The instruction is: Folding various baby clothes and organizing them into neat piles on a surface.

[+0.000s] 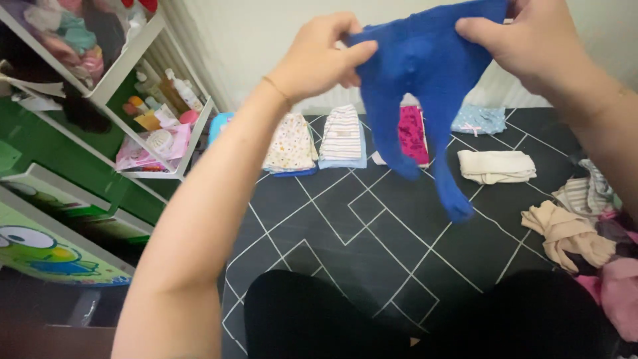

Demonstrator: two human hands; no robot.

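Observation:
I hold up a pair of small blue footed tights (425, 80) by the waistband, its two legs hanging down over the dark mat. My left hand (319, 60) pinches the left side of the waistband. My right hand (531, 40) grips the right side. Both hands are raised in front of me, near the top of the view.
A dark mat with white lines (345, 233) covers the floor. Folded baby clothes lie in a row at its far edge: a spotted piece (291, 143), a striped one (341, 133), a pink one (413, 133), a cream one (497, 166). An unfolded pile (591, 233) lies at right. A white shelf (153, 126) stands at left.

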